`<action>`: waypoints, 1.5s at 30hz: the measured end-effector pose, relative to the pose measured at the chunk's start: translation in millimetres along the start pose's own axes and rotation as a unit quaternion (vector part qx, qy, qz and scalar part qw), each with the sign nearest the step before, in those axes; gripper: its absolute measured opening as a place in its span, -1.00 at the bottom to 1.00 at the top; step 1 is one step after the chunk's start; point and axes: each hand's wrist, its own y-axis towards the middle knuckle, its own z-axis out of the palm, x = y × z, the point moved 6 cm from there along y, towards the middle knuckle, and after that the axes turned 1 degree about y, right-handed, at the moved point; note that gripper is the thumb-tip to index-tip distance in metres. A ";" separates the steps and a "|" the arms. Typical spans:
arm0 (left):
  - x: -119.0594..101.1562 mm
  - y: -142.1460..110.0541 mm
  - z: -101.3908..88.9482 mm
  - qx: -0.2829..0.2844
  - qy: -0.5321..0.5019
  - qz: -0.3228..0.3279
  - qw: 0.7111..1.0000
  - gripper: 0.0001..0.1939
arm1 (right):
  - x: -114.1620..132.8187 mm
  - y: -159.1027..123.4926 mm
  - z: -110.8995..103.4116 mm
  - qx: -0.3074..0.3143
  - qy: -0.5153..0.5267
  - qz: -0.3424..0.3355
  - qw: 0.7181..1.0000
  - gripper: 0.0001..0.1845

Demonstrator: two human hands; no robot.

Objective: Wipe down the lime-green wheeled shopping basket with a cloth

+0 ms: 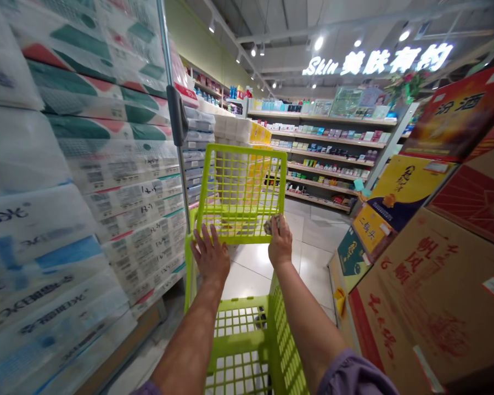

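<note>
A lime-green plastic shopping cart (242, 343) with a mesh floor stands below and ahead of me. Its upright mesh panel (242, 240) is raised between my hands. My left hand (212, 258) rests at the panel's lower left corner, fingers spread apart. At the lower right corner, my right hand (280, 244) has its fingers bent over a crumpled greyish cloth (268, 225), pressed against the panel's edge. A metal pole (184, 184) with a dark grey fitting (176, 115) rises beside the cart on the left.
Tall stacks of wrapped paper packs (140, 192) line the left side. Cardboard boxes (444, 296) with red print are piled close on the right. Shelves of small goods (325, 145) stand across the far end, beyond a tiled floor (313, 263).
</note>
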 end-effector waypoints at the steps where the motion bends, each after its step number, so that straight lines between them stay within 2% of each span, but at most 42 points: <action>1: 2.9 -0.3 -3.7 -0.014 0.001 -0.005 1.000 -0.28 | 1.7 -0.4 1.3 0.016 -0.017 0.011 1.000 -0.32; 4: 11.1 -0.1 -12.6 -0.023 0.005 -0.027 0.999 -0.24 | 6.8 -0.5 -0.2 0.049 -0.041 0.047 0.997 -0.30; 11: 8.1 -18.9 -28.0 0.039 0.021 -0.013 0.999 -0.30 | 1.3 -8.4 -14.8 0.108 -0.049 0.103 0.988 -0.35; 14: 6.1 -29.5 -35.5 0.044 0.012 -0.012 0.999 -0.29 | -1.6 -11.4 -24.5 0.098 -0.023 0.087 0.991 -0.36; 17: 6.1 -38.7 -36.8 0.017 -0.002 0.002 1.000 -0.28 | -1.8 -9.9 -34.1 0.119 -0.036 0.090 0.988 -0.35; 21: 6.3 -50.9 -34.0 -0.051 -0.026 0.029 0.998 -0.29 | -3.9 -4.0 -44.6 0.245 -0.158 0.157 0.944 -0.33; 23: 5.0 -56.7 -32.8 -0.063 -0.030 0.041 0.997 -0.29 | -1.7 -1.7 -51.4 0.273 -0.186 0.157 0.931 -0.31; 26: 1.4 -62.8 -34.9 -0.061 -0.017 0.050 0.997 -0.30 | -1.7 -7.4 -58.4 0.270 -0.198 0.157 0.929 -0.30; 32: -4.2 -66.3 -45.2 -0.067 -0.007 0.052 0.996 -0.32 | -6.5 -38.9 -61.2 0.253 -0.188 0.179 0.932 -0.24; 39: -5.9 -72.2 -32.9 -0.061 -0.022 0.059 0.996 -0.36 | -8.3 -61.0 -70.8 0.237 -0.197 0.141 0.941 -0.28; 42: -19.0 -62.9 -29.8 -0.056 -0.030 0.079 0.995 -0.39 | -14.5 -66.5 -78.8 0.216 -0.217 0.123 0.944 -0.28; 45: -40.6 -36.2 -30.9 -0.048 -0.040 0.114 0.992 -0.42 | -23.5 -71.0 -88.7 0.203 -0.228 0.126 0.944 -0.30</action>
